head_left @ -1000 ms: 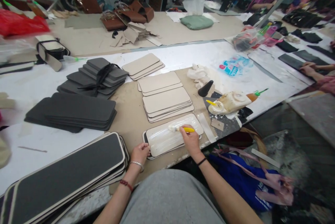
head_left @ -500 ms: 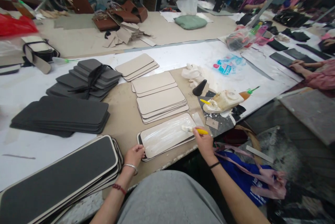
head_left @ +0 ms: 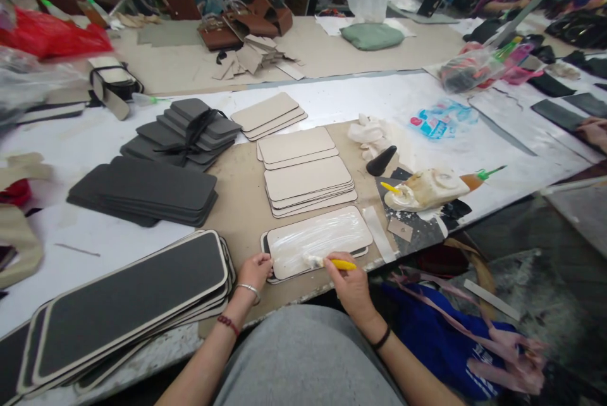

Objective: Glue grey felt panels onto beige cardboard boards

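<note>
A beige rounded panel (head_left: 327, 235), wet with white glue, lies on top of a small stack at the table's near edge. My right hand (head_left: 348, 282) is closed on a yellow-handled brush (head_left: 332, 263), whose bristles rest on the panel's near edge. My left hand (head_left: 256, 269) pinches the panel's left end and holds it down. Two stacks of dry beige panels (head_left: 308, 181) lie just beyond it.
A glue-caked pot (head_left: 427, 188) with a second yellow brush and a black cone (head_left: 382, 160) stand to the right. Dark panel stacks (head_left: 147, 188) and beige-edged dark panels (head_left: 128, 301) fill the left. Another person's hand (head_left: 595, 131) shows at far right. Bags sit on the back table.
My right hand has drawn the brush from the panel's right end back to its near edge. My left hand has stayed on the panel's left end.
</note>
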`<state>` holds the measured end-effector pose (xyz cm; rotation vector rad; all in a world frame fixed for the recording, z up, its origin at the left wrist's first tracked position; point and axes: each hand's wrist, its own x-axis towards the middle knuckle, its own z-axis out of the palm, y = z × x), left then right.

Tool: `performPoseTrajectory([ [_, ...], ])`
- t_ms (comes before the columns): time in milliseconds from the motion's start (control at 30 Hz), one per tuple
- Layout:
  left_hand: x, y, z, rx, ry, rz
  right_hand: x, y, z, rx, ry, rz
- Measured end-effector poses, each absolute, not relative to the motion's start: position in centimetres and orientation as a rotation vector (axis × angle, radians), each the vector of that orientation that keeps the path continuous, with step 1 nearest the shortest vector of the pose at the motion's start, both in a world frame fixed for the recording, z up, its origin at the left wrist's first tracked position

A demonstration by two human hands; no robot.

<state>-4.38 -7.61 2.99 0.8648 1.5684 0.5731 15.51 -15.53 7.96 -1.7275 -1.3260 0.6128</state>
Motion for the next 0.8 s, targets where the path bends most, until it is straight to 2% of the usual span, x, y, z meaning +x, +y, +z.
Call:
performPoseTrajectory([
  [100,-4.4,-7.6,2.8,0.862,1.567,0.578,14.4,-15.4,7.4,-1.654,-1.333,0.782],
  [300,-4.3,-7.6,2.2,0.816,1.598,0.587,17.5,-14.6,7.5,-1.795,-1.228,0.525],
  [467,-4.3,-7.5,2.5,0.828,1.596,0.584,12.4,-11.8,7.6,-1.602,-1.251,0.789],
  [567,-4.3,-7.5,2.8,0.844,1.589,0.582,10.7,-9.7,6.9,-1.582,-1.216,0.835],
  [800,-4.2,-7.8,2.9,0.866,1.598,0.587,16.9,-8.1,7.0,-1.806,-1.163,0.521],
])
